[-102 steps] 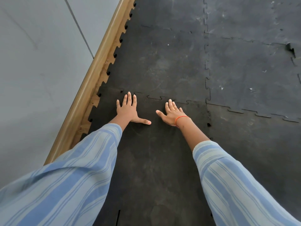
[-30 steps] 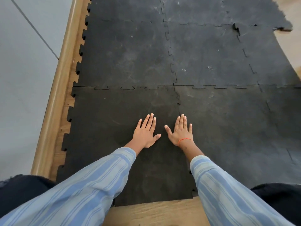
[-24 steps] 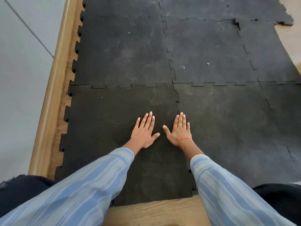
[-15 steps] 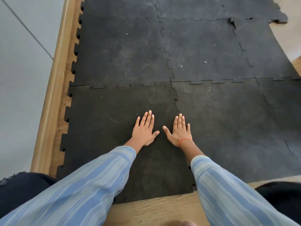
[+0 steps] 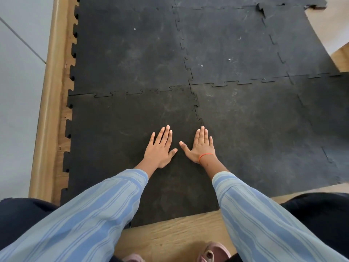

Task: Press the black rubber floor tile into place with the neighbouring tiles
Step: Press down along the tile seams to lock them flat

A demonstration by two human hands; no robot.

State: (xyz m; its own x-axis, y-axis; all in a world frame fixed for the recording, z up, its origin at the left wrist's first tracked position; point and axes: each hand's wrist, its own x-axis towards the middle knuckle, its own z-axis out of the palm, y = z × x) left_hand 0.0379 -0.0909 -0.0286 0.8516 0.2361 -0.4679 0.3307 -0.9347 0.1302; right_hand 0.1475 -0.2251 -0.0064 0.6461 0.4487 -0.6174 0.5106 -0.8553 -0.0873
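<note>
The black rubber floor tile (image 5: 113,133) lies at the near left of the mat, its toothed edges meeting the tile beyond (image 5: 128,53) and the tile to its right (image 5: 255,129). My left hand (image 5: 160,148) rests flat on it, palm down, fingers straight and together. My right hand (image 5: 201,147), with an orange band at the wrist, lies flat beside it near the tile's right seam. Both hands hold nothing. The seam teeth along the far edge (image 5: 132,91) look seated, with thin gaps showing.
A wooden skirting board (image 5: 51,95) and grey wall (image 5: 17,91) run along the left. Bare wood floor (image 5: 170,233) lies at the near edge, where pink shoes (image 5: 213,252) show. More black tiles extend far and right; one far corner (image 5: 260,8) is torn.
Since 3.4 s ago my hands came back from the far seam to the tile's middle right. Over the last second they stay flat; the view tilts down, bringing my shoes into sight.
</note>
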